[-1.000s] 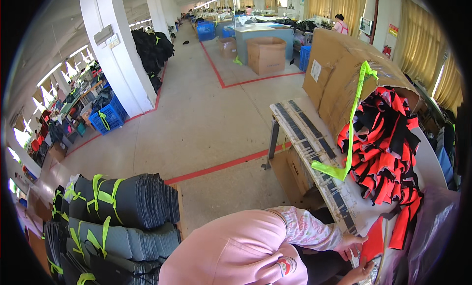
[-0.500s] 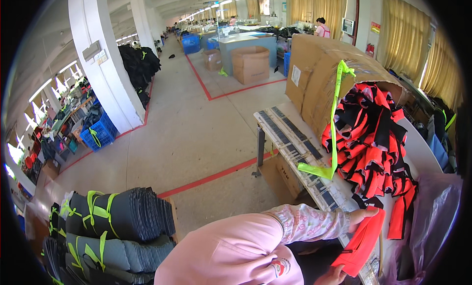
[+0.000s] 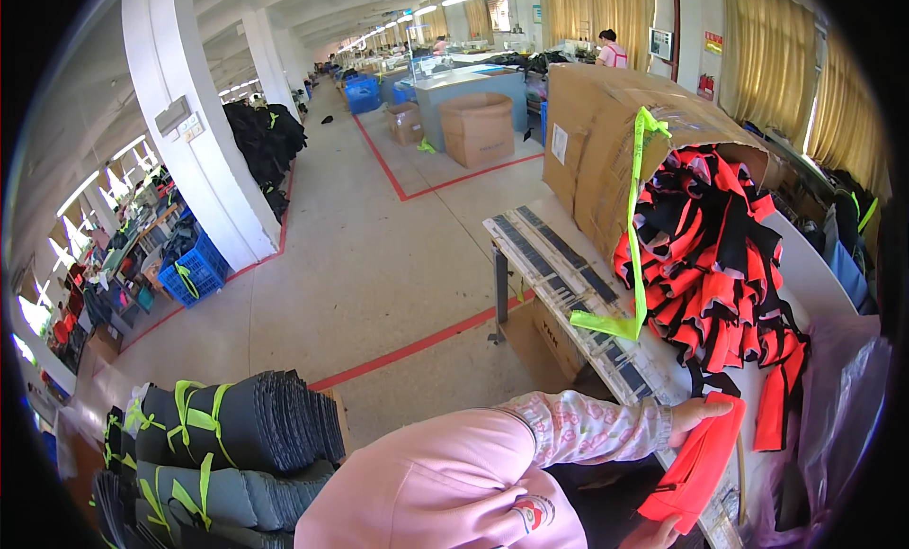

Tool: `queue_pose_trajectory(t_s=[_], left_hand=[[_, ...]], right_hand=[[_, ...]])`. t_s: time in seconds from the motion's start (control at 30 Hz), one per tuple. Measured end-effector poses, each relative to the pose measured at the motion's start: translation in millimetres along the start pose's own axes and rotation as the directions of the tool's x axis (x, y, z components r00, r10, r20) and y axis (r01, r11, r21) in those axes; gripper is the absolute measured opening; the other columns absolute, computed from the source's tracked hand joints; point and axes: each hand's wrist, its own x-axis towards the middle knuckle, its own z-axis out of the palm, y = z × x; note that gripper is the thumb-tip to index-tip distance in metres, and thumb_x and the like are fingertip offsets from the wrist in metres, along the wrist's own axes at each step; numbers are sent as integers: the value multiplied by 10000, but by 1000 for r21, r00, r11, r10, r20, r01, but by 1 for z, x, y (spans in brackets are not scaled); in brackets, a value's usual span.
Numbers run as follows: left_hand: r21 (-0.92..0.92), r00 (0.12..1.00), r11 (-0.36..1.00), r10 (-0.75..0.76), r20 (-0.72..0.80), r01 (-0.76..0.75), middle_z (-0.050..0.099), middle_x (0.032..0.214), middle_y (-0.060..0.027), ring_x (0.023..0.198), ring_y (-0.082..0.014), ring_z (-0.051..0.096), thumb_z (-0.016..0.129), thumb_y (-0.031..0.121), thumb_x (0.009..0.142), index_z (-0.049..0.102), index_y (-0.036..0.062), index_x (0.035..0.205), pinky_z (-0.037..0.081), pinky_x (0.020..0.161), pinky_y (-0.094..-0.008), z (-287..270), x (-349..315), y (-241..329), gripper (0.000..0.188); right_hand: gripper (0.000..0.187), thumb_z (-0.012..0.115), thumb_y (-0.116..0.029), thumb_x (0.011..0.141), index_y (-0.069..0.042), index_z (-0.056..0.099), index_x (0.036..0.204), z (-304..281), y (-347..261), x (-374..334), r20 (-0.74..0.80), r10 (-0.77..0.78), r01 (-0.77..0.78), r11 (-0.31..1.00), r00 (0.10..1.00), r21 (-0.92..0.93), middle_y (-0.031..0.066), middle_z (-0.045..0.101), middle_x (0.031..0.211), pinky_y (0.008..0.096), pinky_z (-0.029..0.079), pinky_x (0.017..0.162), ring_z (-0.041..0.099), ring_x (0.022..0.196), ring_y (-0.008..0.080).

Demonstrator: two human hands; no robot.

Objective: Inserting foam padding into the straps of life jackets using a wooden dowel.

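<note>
Red fabric strip [image 3: 696, 466], between the two hands [image 3: 691, 418] [image 3: 653, 533], both clamped on its ends

On the table [image 3: 549, 251] lie a carton [image 3: 601, 137] and (partly inside it) fabric strips [image 3: 705, 274]; left of the table lie tied bundles [image 3: 241, 421]; ahead-left of the table stands a pillar [image 3: 218, 170]; beyond the table, another carton [image 3: 478, 132]; at the table's right, plastic sheeting [image 3: 838, 426].

The single fisheye view looks forward and down from head height, over a near pink fabric top [image 3: 426, 483] toward a receding grey concrete floor [image 3: 379, 255].
</note>
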Motion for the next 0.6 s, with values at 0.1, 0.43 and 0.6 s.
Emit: queue_pose_trajectory(t_s=[0.1, 0.43, 0.6], left_hand=[[28, 999, 1000, -8, 38, 7, 611, 942, -52, 829, -175, 601, 700, 328, 736, 546, 80, 1040, 499, 743, -347, 5, -1, -1, 421], [85, 997, 996, 30, 71, -36, 611, 928, -43, 814, -170, 604, 707, 261, 727, 542, 79, 1059, 498, 738, -346, 18, -4, -3, 413], [94, 997, 995, 35, 69, -41, 610, 927, -43, 816, -165, 602, 695, 249, 739, 535, 80, 1086, 498, 738, -340, 13, -6, -6, 418]], right_hand=[[431, 506, -169, 836, 90, 449, 1175, -14, 10, 9, -23, 51, -52, 998, 998, -24, 224, 473, 1205, 381, 388, 892, 481, 1056, 294], [383, 531, -82, 798, 83, 484, 1141, -9, 18, 12, -68, 36, -19, 969, 997, 246, 255, 472, 1181, 385, 376, 905, 478, 1051, 304], [370, 543, -81, 791, 85, 496, 1118, -33, 45, 14, -40, -66, 56, 973, 997, -225, 266, 499, 1134, 406, 386, 887, 491, 1014, 327]])
